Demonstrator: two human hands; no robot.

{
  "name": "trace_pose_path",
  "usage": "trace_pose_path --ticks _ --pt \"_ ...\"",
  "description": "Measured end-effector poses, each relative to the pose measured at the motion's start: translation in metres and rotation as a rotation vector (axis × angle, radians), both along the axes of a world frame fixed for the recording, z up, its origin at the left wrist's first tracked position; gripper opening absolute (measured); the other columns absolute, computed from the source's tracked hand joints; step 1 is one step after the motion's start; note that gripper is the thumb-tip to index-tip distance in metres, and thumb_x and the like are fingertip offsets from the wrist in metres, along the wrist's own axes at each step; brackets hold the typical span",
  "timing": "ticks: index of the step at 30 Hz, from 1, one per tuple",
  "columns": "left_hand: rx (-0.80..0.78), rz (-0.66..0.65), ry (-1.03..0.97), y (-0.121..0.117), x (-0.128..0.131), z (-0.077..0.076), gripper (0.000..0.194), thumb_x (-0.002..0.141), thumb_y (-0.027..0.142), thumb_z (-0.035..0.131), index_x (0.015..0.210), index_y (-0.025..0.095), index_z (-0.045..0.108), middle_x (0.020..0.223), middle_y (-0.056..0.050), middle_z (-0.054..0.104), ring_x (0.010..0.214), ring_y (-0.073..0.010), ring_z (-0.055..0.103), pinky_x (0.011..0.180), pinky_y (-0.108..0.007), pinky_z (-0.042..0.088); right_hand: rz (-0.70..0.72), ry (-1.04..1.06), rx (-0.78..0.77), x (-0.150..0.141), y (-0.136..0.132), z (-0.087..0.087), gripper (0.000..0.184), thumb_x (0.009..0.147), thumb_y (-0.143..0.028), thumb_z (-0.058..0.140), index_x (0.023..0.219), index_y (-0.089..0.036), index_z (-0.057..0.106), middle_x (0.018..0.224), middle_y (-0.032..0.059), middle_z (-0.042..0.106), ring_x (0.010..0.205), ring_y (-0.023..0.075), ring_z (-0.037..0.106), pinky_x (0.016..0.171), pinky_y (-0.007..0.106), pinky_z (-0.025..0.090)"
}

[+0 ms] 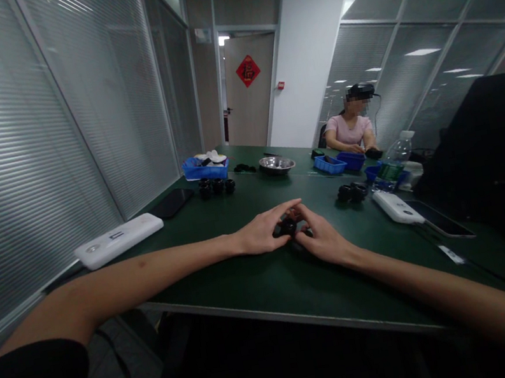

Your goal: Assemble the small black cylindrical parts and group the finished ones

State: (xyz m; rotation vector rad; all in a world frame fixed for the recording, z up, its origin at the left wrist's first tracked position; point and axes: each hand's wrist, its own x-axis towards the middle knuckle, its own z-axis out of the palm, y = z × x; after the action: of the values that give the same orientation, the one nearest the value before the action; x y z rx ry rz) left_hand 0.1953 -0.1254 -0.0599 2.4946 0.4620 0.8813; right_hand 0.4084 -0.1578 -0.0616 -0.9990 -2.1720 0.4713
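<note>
Over the middle of the green table, my left hand and my right hand meet at the fingertips. Between them is a small, dark, glossy round part, gripped from both sides. My fingers cover much of it, so its exact kind does not show. Similar black round parts stand in a group beyond my left hand. Another cluster of black parts lies to the right, past my right hand.
A white power bank and a dark phone lie left. A filled blue basket and a metal bowl stand further back. Rightward are a bottle, another white device and a phone. A person sits across.
</note>
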Motion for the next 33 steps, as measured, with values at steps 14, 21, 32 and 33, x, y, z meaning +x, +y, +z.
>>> trace_pose_path --ticks 14,21,32,33 --pt "-0.005 0.011 0.009 -0.001 0.000 0.001 0.087 0.083 0.017 0.064 0.160 0.020 0.023 0.155 -0.018 0.045 0.136 -0.0341 0.053 0.109 -0.054 0.048 0.020 0.008 0.019 0.003 0.004 -0.005 0.056 0.077 -0.006 0.050 0.131 -0.021 0.050 0.126 0.0103 0.064 0.113 0.0247 0.062 0.081 0.036 0.056" --pt "-0.004 0.008 -0.001 -0.001 0.000 0.000 0.085 0.084 0.018 0.063 0.160 0.021 0.024 0.152 -0.017 0.049 0.132 -0.0331 0.056 0.108 -0.054 0.049 -0.028 -0.003 0.027 -0.002 -0.001 0.000 0.043 0.086 -0.018 0.060 0.128 -0.021 0.052 0.120 0.0099 0.064 0.106 0.0250 0.063 0.078 0.037 0.057" --pt "0.014 0.008 0.047 -0.005 -0.002 0.004 0.086 0.086 0.017 0.061 0.161 0.022 0.019 0.150 -0.016 0.051 0.129 -0.0305 0.058 0.107 -0.049 0.049 -0.108 0.022 0.013 -0.002 -0.001 0.005 0.036 0.089 -0.037 0.068 0.119 -0.021 0.057 0.105 0.0059 0.066 0.091 0.0213 0.065 0.071 0.034 0.056" --pt "0.017 0.007 0.050 -0.006 -0.002 0.005 0.086 0.086 0.016 0.060 0.162 0.023 0.019 0.151 -0.016 0.049 0.129 -0.0307 0.058 0.107 -0.049 0.049 -0.111 0.015 0.000 -0.002 -0.002 0.006 0.037 0.090 -0.037 0.068 0.120 -0.021 0.056 0.105 0.0054 0.067 0.088 0.0205 0.065 0.071 0.034 0.055"
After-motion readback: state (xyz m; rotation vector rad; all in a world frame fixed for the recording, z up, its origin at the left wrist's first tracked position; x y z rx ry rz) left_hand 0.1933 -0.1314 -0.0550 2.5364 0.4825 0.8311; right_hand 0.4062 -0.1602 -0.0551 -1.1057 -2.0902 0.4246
